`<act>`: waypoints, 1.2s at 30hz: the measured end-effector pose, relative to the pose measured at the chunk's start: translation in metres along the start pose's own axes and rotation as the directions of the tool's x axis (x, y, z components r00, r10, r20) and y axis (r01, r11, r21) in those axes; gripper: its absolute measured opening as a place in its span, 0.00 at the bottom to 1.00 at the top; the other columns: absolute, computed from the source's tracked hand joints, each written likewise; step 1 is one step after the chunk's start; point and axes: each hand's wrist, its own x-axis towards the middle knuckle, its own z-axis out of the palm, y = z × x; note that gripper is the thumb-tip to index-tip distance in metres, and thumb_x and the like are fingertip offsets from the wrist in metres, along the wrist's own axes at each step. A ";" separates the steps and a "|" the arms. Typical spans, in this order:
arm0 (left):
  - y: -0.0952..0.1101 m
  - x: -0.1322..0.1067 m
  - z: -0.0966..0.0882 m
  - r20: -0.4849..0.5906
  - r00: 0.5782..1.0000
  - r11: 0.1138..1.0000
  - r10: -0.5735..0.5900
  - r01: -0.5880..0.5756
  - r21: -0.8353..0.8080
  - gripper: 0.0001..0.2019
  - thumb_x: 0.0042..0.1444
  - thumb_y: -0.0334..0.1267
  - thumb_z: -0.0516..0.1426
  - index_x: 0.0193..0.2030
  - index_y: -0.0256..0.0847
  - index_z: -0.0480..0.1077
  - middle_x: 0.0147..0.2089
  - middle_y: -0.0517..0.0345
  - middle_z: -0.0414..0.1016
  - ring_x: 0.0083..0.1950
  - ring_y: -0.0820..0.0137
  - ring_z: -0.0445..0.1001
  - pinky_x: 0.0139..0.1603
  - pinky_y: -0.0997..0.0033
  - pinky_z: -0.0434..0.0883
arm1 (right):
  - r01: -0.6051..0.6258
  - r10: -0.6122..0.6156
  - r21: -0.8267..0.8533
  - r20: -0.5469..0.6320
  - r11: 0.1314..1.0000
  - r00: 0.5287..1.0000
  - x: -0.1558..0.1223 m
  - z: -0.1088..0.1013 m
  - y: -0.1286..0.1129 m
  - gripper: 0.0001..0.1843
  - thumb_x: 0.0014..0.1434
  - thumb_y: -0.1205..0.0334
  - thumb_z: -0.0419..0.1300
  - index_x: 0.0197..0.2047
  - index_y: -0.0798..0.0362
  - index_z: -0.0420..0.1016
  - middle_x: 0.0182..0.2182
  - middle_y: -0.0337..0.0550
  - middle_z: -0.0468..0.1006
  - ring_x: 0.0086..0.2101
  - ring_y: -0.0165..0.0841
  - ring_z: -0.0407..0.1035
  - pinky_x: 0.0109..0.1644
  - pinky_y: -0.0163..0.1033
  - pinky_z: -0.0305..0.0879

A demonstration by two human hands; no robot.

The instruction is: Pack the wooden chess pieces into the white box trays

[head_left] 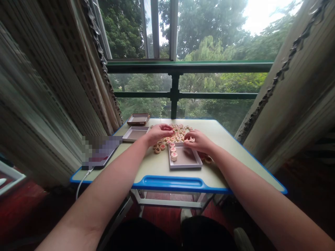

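Round wooden xiangqi pieces (180, 136) with red and dark characters lie in a loose pile on the pale tabletop. My left hand (159, 134) is over the left part of the pile, its thumb and fingers pinched together on a xiangqi piece, mostly hidden by the fingertips. Curled fingers of my right hand (198, 140) close around a few red-marked pieces (190, 140) at the back edge of a shallow white box tray (185, 166). Inside that tray, along its left wall, stand red-marked pieces (174, 156), some stacked.
Another white tray (128, 140) and a brown-sided box part (138, 122) sit at the table's back left. A blurred flat device (103, 153) with a white cable (81, 183) lies at left. Blue edging (172, 182) rims the table; curtains and a green railing (222, 67) surround it.
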 end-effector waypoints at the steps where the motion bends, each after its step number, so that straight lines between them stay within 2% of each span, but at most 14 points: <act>1: 0.001 -0.001 0.003 0.014 1.000 1.000 -0.004 0.004 -0.005 0.18 0.36 0.36 0.68 0.35 0.32 0.70 0.32 0.53 0.75 0.35 0.71 0.74 0.45 0.64 0.70 | 0.024 -0.023 0.026 -0.045 0.999 0.999 0.000 -0.001 -0.003 0.08 0.49 0.59 0.60 0.33 0.53 0.73 0.31 0.42 0.73 0.34 0.33 0.65 0.40 0.37 0.61; 5: 0.002 -0.006 0.015 0.088 0.996 1.000 -0.009 0.010 -0.012 0.18 0.37 0.36 0.67 0.35 0.32 0.69 0.32 0.54 0.74 0.34 0.71 0.74 0.41 0.67 0.70 | 0.106 -0.084 0.120 -0.171 0.987 0.982 -0.002 0.001 -0.015 0.14 0.50 0.58 0.60 0.41 0.52 0.71 0.35 0.44 0.73 0.35 0.32 0.66 0.40 0.37 0.63; 9: 0.004 -0.009 0.021 0.171 0.985 1.000 -0.012 0.011 0.008 0.17 0.39 0.36 0.66 0.36 0.33 0.68 0.33 0.53 0.73 0.35 0.72 0.74 0.40 0.68 0.69 | 0.144 -0.115 0.148 -0.190 0.978 0.975 -0.003 0.005 -0.020 0.10 0.53 0.58 0.59 0.39 0.50 0.71 0.34 0.43 0.74 0.34 0.33 0.67 0.40 0.38 0.63; 12: 0.009 -0.013 0.023 0.234 0.972 1.000 -0.009 0.007 0.013 0.21 0.40 0.36 0.66 0.42 0.35 0.67 0.37 0.52 0.73 0.37 0.71 0.73 0.41 0.68 0.69 | 0.146 -0.117 0.143 -0.194 0.979 0.974 -0.004 0.004 -0.023 0.09 0.53 0.57 0.58 0.37 0.51 0.72 0.33 0.44 0.74 0.33 0.33 0.67 0.40 0.38 0.63; 15: 0.015 -0.015 0.021 0.225 0.974 0.998 0.008 -0.024 0.065 0.23 0.43 0.39 0.64 0.47 0.37 0.66 0.38 0.53 0.72 0.35 0.74 0.72 0.34 0.74 0.67 | 0.140 -0.116 0.117 -0.190 0.983 0.975 -0.005 -0.001 -0.026 0.09 0.52 0.57 0.58 0.36 0.52 0.72 0.30 0.43 0.73 0.31 0.31 0.65 0.39 0.37 0.61; 17: 0.018 -0.014 0.016 0.146 0.989 0.987 0.011 -0.034 0.156 0.21 0.46 0.42 0.61 0.46 0.36 0.67 0.34 0.56 0.72 0.28 0.78 0.68 0.27 0.78 0.63 | 0.144 -0.130 0.097 -0.141 0.985 0.981 -0.006 -0.005 -0.028 0.08 0.51 0.57 0.59 0.33 0.52 0.73 0.26 0.41 0.71 0.29 0.30 0.63 0.37 0.36 0.60; 20: 0.015 -0.010 0.005 0.013 1.000 0.929 -0.010 0.004 0.370 0.16 0.47 0.44 0.60 0.39 0.34 0.70 0.27 0.59 0.69 0.22 0.80 0.62 0.21 0.79 0.57 | 0.143 -0.145 0.102 0.020 0.984 0.989 -0.008 -0.012 -0.031 0.09 0.49 0.56 0.60 0.30 0.52 0.74 0.23 0.38 0.68 0.27 0.28 0.61 0.34 0.34 0.57; 22: 0.011 -0.008 0.000 -0.018 1.000 0.851 -0.004 0.012 0.525 0.14 0.45 0.43 0.60 0.33 0.33 0.72 0.24 0.60 0.68 0.22 0.78 0.62 0.22 0.77 0.58 | 0.120 -0.130 0.108 0.093 0.987 0.987 -0.009 -0.015 -0.031 0.10 0.49 0.55 0.61 0.32 0.52 0.75 0.23 0.37 0.68 0.27 0.28 0.60 0.32 0.33 0.56; 25: 0.005 -0.008 -0.001 -0.003 0.997 0.712 0.073 -0.050 0.700 0.09 0.43 0.40 0.59 0.26 0.35 0.72 0.22 0.60 0.69 0.24 0.76 0.64 0.23 0.77 0.59 | 0.075 -0.083 0.078 0.113 0.994 0.990 -0.009 -0.016 -0.030 0.11 0.48 0.55 0.61 0.32 0.52 0.76 0.23 0.36 0.67 0.25 0.27 0.59 0.31 0.32 0.55; 27: 0.004 -0.009 0.001 0.011 0.996 0.666 0.093 -0.071 0.743 0.07 0.43 0.39 0.58 0.25 0.36 0.73 0.21 0.61 0.69 0.23 0.75 0.65 0.22 0.77 0.59 | 0.054 -0.061 0.050 0.156 0.997 0.986 -0.009 -0.015 -0.030 0.11 0.47 0.54 0.62 0.32 0.52 0.77 0.22 0.36 0.67 0.24 0.27 0.59 0.29 0.32 0.54; 30: 0.005 -0.010 0.003 0.021 0.998 0.654 0.065 -0.058 0.754 0.08 0.45 0.38 0.57 0.26 0.36 0.74 0.21 0.61 0.70 0.22 0.75 0.65 0.21 0.77 0.59 | 0.057 -0.065 0.037 0.275 0.998 0.959 -0.009 -0.014 -0.029 0.12 0.47 0.53 0.62 0.32 0.50 0.78 0.23 0.38 0.70 0.25 0.28 0.60 0.29 0.33 0.54; 36: 0.005 -0.008 0.001 0.018 0.992 0.590 0.124 -0.089 0.802 0.08 0.45 0.37 0.55 0.28 0.37 0.74 0.25 0.59 0.73 0.26 0.72 0.68 0.26 0.76 0.63 | 0.076 -0.097 0.067 0.422 0.995 0.901 -0.011 -0.020 -0.026 0.13 0.46 0.51 0.63 0.35 0.45 0.80 0.33 0.42 0.73 0.39 0.37 0.63 0.41 0.38 0.59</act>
